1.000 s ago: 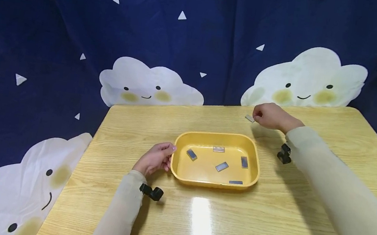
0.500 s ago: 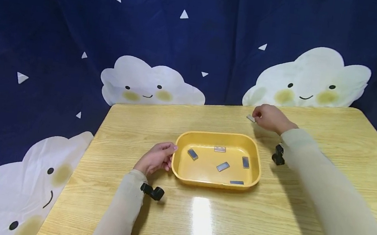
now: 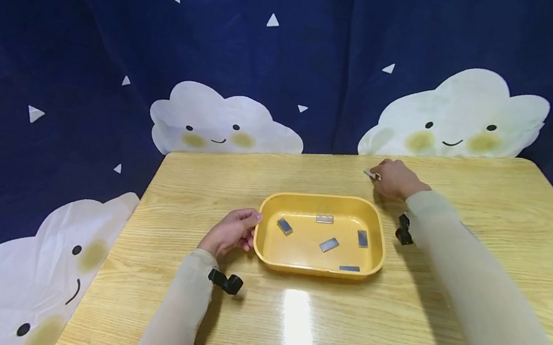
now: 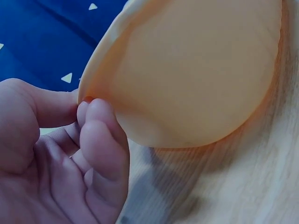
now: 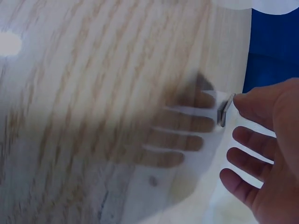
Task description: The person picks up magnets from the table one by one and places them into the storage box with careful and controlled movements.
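Note:
My left hand (image 3: 232, 231) holds the left end of a yellow plastic tray (image 3: 316, 270). In the left wrist view the thumb and fingers pinch the tray's rim (image 4: 88, 70). Toward the back edge of the table, my right hand (image 3: 397, 179) pinches one end of a small flat silver rectangular block (image 3: 369, 174). The right wrist view shows the block (image 5: 225, 112) tilted at the thumb and index fingertips, the other fingers spread and loosely bent. Inside the tray lie several similar blocks, among them a middle one (image 3: 329, 245) and an upper one (image 3: 324, 219).
The light wooden table (image 3: 257, 321) ends at its back edge just beyond my right hand. Behind it hangs a dark blue curtain (image 3: 251, 47) with white clouds and triangles. Each wrist wears a black camera mount, the left one (image 3: 226, 281) close over the table.
My right fingers have closed from beside the block to pinching its end, and the block now tilts. The left hand and tray stay put while the head view drifts slightly.

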`<state>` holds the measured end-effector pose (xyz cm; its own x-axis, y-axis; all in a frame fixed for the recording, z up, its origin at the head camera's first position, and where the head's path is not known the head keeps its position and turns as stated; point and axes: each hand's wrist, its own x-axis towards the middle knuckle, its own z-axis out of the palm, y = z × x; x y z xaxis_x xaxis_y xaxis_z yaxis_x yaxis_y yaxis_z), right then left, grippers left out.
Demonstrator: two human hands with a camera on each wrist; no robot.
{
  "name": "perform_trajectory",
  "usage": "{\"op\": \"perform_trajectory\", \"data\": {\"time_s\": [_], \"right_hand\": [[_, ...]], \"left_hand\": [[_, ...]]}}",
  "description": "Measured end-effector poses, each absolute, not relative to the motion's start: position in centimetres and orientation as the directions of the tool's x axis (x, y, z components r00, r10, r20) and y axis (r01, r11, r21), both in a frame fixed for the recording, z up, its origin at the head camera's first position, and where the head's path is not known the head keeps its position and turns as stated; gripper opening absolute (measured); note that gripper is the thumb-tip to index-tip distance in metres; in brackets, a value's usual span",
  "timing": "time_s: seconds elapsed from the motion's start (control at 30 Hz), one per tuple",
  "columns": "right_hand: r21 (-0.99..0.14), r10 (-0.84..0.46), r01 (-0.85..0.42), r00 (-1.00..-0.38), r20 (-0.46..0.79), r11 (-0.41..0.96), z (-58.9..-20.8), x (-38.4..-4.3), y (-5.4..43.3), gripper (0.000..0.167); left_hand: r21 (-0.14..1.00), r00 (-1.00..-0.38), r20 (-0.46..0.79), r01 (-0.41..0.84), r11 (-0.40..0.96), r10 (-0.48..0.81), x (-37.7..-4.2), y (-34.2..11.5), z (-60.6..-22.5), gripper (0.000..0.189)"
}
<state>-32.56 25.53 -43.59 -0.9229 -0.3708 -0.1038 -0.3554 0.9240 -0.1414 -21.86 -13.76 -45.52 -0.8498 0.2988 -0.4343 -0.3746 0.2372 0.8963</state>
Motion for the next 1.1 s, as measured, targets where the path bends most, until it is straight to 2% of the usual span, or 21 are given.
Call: {"op": "perform_trajectory", "data": {"time_s": [0.13,0.23,0.3,0.4,0.63,1.1], "right_hand": [[-0.13,-0.371,-0.354,-0.917,-0.147,0.926,-44.1,-32.8,25.4,0.024],[-0.134,-0.367,-0.351,-0.921,-0.129,0.927,-44.5,-33.1,25.4,0.007],[-0.146,-0.357,-0.338,-0.925,-0.128,0.93,-44.7,-33.2,25.5,0.005],[-0.162,-0.342,-0.32,-0.93,-0.136,0.934,-44.7,-33.2,25.3,0.007],[-0.21,-0.221,-0.186,-0.963,-0.154,0.96,-44.5,-33.3,25.4,0.02],[-0.233,-0.102,-0.085,-0.993,-0.062,0.969,-44.6,-33.2,26.0,0.024]], "left_hand": [[0.898,-0.851,-0.432,-0.374,0.232,0.3,-21.7,-13.8,-45.5,0.024],[0.9,-0.851,-0.429,-0.373,0.226,0.304,-21.7,-13.7,-45.6,0.025],[0.899,-0.85,-0.431,-0.376,0.225,0.302,-21.7,-13.7,-45.5,0.024],[0.898,-0.849,-0.433,-0.377,0.227,0.302,-21.7,-13.8,-45.4,0.024],[0.898,-0.856,-0.431,-0.374,0.233,0.287,-21.8,-13.8,-45.6,0.025],[0.898,-0.857,-0.43,-0.373,0.236,0.285,-21.8,-13.8,-45.4,0.024]]}}
